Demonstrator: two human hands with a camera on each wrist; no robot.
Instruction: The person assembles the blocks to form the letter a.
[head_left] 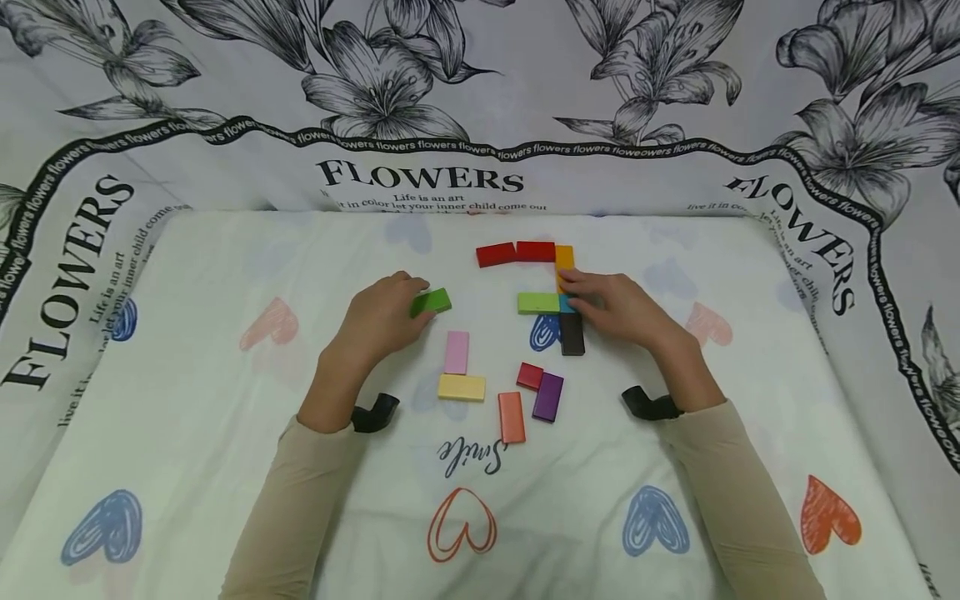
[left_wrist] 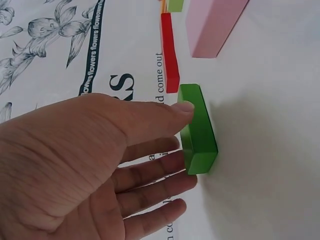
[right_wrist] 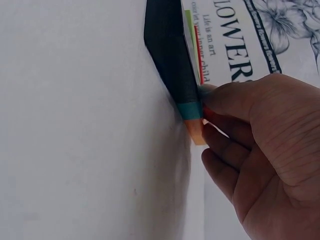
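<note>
Evidently, at left, the left hand (head_left: 384, 310) pinches a green block (head_left: 438, 300); at right, the right hand (head_left: 628, 310) touches the orange block (head_left: 564, 256) and blue block (head_left: 564, 303), whether gripping I cannot tell.

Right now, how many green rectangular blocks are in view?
2. The left hand pinches one bright green rectangular block; one lime-green rectangular block lies just left of the partly covered blue block at the right hand. The hands might hide another.

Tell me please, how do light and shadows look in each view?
Head: fairly even light, soft shadows; left wrist: bright, a soft shadow beside the dark green block; right wrist: dimmer, the right hand darkened, a soft shadow below the orange block.
</note>
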